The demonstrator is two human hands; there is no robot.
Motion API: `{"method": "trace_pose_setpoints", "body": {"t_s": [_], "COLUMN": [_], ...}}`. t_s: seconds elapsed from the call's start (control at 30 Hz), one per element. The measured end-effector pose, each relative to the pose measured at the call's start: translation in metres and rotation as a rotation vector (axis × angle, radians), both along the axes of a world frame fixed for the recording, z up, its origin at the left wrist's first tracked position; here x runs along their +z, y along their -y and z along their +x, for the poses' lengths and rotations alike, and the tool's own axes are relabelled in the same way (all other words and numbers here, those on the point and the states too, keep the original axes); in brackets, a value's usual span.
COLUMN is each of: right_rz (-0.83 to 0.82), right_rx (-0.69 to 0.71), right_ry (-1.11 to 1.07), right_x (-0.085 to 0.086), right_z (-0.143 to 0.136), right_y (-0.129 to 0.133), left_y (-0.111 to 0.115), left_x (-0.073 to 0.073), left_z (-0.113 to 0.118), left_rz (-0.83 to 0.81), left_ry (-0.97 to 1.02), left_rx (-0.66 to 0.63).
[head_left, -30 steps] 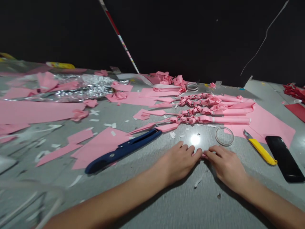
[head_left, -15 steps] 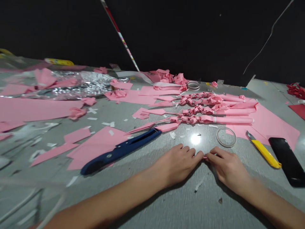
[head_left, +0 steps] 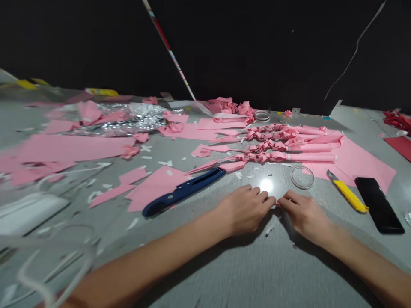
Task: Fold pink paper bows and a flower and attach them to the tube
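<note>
Between my fingertips is a small strip of pink paper, mostly hidden by them. My left hand has its fingers curled and pinches the strip's left end. From the other side my right hand pinches it with thumb and forefinger. Both hands rest low over the grey table, almost touching. Beyond them lie several pink paper stalks with knotted, looped lengths. A dark blue long-handled tool lies left of my left hand. Past my right hand is a thin tape ring.
At right lie a yellow utility knife and a black phone. Pink sheets, paper scraps and crumpled silver foil spread across the table. White cables are at lower left. A dark wall stands behind.
The camera view has turned slightly left, showing more of the white cables and left side. My hands stay together on the pink strip, with only slight finger movement.
</note>
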State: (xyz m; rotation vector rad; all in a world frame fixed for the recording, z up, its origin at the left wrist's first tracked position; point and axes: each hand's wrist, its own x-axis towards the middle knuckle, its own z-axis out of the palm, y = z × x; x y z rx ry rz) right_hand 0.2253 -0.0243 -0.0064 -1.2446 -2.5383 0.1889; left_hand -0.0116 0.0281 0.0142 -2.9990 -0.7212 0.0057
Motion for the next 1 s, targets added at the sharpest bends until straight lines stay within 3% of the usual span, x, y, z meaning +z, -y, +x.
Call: {"method": "trace_pose_setpoints", "body": {"t_s": [0.07,0.17,0.23,0.3,0.33,0.4,0.5,0.6,0.7,0.83,0.9,1.0], "right_rz": [0.016,0.051,0.064,0.051,0.034,-0.008,-0.066,-0.102,-0.119,-0.143,-0.167,-0.188], "right_rx": [-0.014,-0.113,-0.182,-0.225,-0.233,-0.231,-0.213,-0.206,-0.207,-0.189,-0.173,-0.147], "right_ry": [-0.055,-0.302,-0.451,-0.527,-0.544,-0.555,-0.547,-0.531,-0.517,-0.524,-0.529,-0.515], "right_x": [0.011,0.026,0.03,0.028,0.025,0.018,0.012,0.012,0.013,0.009,0.005,-0.002], "right_z": [0.005,0.015,0.02,0.021,0.02,0.017,0.012,0.008,0.006,0.009,0.01,0.008], "right_y": [-0.002,-0.009,-0.015,-0.018,-0.019,-0.019,-0.017,-0.014,-0.012,-0.008,-0.008,-0.009], "left_y": [0.002,0.011,0.02,0.027,0.028,0.026,0.021,0.023,0.023,0.023,0.034,0.068], "left_x": [0.011,0.022,0.021,0.013,0.009,0.007,0.018,0.034,0.036,0.033,0.035,0.037], "left_z": [-0.003,-0.005,-0.008,-0.016,-0.024,-0.043,-0.068,-0.076,-0.078,-0.106,-0.129,-0.168], "left_rz": [0.06,0.084,-0.022,-0.094,-0.043,0.151,0.457,0.539,0.413,0.006,-0.115,-0.164], "left_ry": [0.167,0.481,0.537,0.39,0.322,0.27,0.186,0.298,0.396,0.497,0.519,0.576], "left_rx": [0.041,0.077,-0.087,-0.379,-0.419,-0.254,0.092,0.14,0.216,0.426,0.522,0.703]}}
